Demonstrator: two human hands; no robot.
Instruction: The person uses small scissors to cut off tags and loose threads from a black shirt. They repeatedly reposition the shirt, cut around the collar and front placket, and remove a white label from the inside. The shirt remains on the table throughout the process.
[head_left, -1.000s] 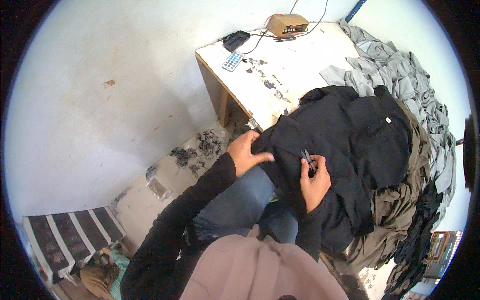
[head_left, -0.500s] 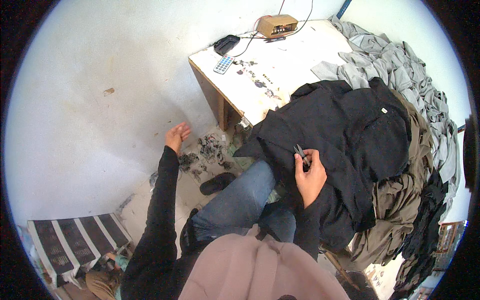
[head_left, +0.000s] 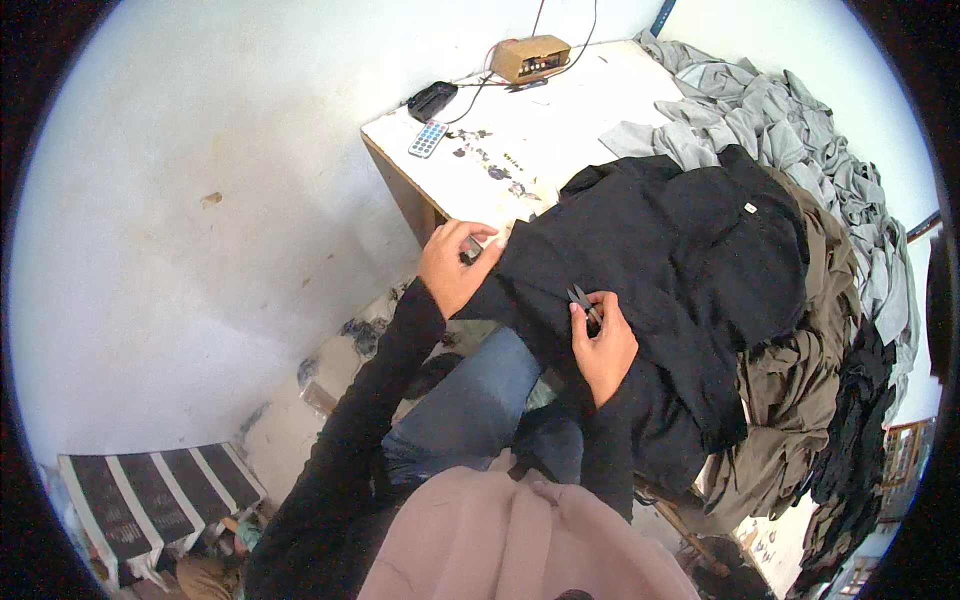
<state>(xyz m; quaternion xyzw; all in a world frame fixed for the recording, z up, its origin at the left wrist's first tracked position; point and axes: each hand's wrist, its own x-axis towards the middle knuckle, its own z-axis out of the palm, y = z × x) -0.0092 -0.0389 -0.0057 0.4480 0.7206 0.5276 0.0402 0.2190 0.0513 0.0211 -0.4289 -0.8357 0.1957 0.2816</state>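
Note:
A black garment (head_left: 650, 250) lies spread over the table's near side and hangs down beside my legs. My right hand (head_left: 605, 350) rests over it, closed round a small pair of thread snips (head_left: 582, 300). The blades point up and away, slightly apart. At the garment's left edge, by the table's side, is my left hand (head_left: 455, 270). Its thumb and forefinger curve together into a pinch next to the cloth. Whatever lies between those fingertips is too small or hidden to make out.
On the white table (head_left: 590, 130) are a remote control (head_left: 428, 139), a black tray-like object (head_left: 432, 101) and a brown box with wires (head_left: 531, 59). Grey cloth (head_left: 770, 120) is heaped along the right, with brown cloth (head_left: 790, 400) below. A striped rack (head_left: 150, 495) stands lower left.
My left hand has come from out by the wall, rightward to the garment's left edge, its fingers drawing together. My right hand still holds the snips over the garment. The view has shifted slightly.

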